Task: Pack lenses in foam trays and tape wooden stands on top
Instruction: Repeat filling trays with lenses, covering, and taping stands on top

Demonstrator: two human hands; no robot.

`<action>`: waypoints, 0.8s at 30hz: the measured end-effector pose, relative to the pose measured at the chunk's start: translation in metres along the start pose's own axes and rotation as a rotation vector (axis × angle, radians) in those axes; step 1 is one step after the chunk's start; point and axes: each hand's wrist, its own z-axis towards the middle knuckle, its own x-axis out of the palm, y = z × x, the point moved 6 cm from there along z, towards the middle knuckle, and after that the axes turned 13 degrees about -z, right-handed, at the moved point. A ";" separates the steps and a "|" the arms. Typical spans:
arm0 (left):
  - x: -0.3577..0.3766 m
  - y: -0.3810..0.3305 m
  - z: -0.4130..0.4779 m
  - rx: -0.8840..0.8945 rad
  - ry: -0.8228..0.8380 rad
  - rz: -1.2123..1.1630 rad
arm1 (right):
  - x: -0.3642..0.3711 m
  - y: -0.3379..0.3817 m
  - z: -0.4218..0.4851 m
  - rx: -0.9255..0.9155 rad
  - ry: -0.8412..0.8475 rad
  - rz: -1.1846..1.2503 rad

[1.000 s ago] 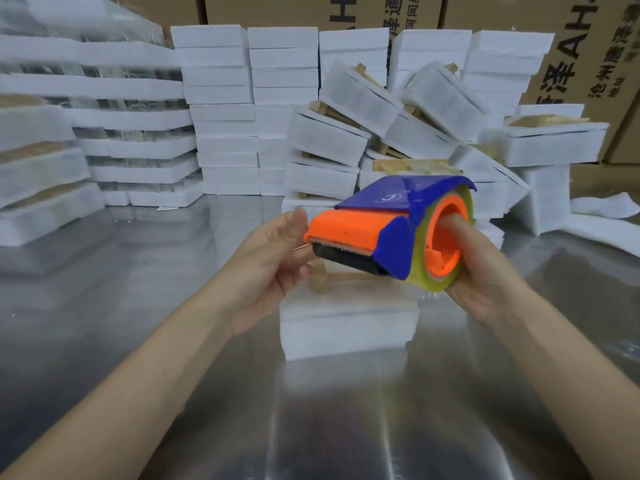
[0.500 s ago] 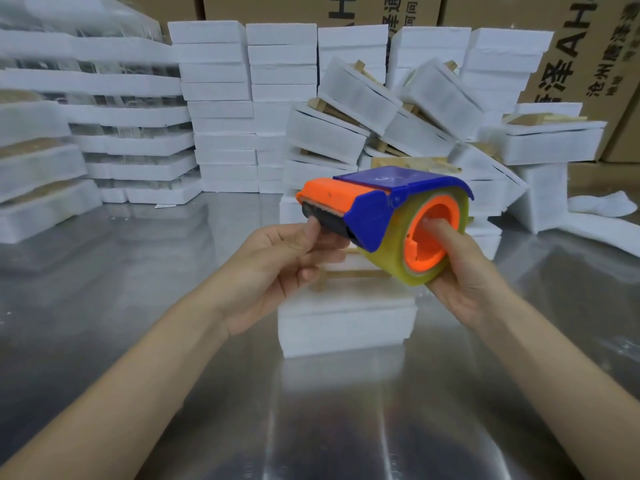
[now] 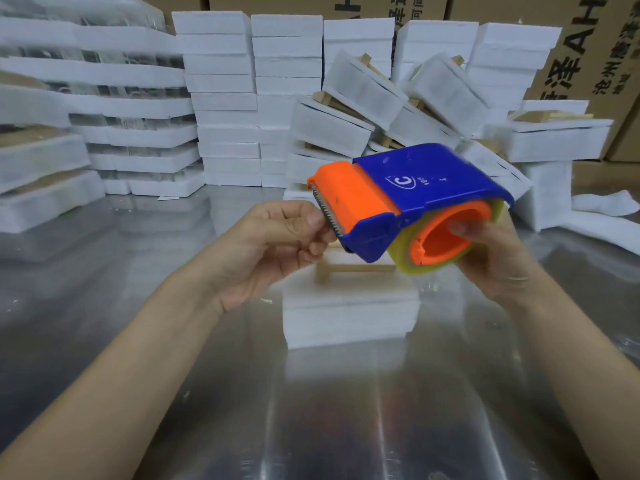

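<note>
A blue and orange tape dispenser (image 3: 412, 192) with a yellowish tape roll hangs in the air above the table. My right hand (image 3: 491, 251) grips the roll, fingers inside its orange core. My left hand (image 3: 277, 244) pinches at the serrated cutter end, thumb and fingers curled; the tape end itself is too clear to make out. Below them a white foam tray (image 3: 349, 313) lies on the metal table with a wooden stand (image 3: 349, 270) on top of it.
Stacks of white foam trays (image 3: 221, 98) line the back and left of the steel table (image 3: 311, 410). A loose heap of taped trays with wooden stands (image 3: 398, 105) leans behind the dispenser. Cardboard boxes (image 3: 595, 46) stand at the far right.
The dispenser has tilted so its blue top faces me and has risen slightly. My left hand has shifted from under the orange nose to the cutter's teeth.
</note>
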 end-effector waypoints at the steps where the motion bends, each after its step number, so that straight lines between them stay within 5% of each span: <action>1: 0.001 -0.001 0.000 0.003 0.001 0.018 | -0.001 0.002 0.002 -0.027 -0.002 -0.040; 8: -0.035 -0.050 -0.019 0.115 -0.094 -0.109 | -0.054 0.007 0.006 -0.046 -0.235 -0.115; 13: -0.072 -0.040 -0.016 0.067 -0.426 0.035 | -0.073 -0.013 0.003 0.037 -0.294 -0.204; 24: -0.109 -0.019 -0.021 -0.137 -0.714 0.360 | -0.069 -0.031 0.003 0.129 -0.368 -0.221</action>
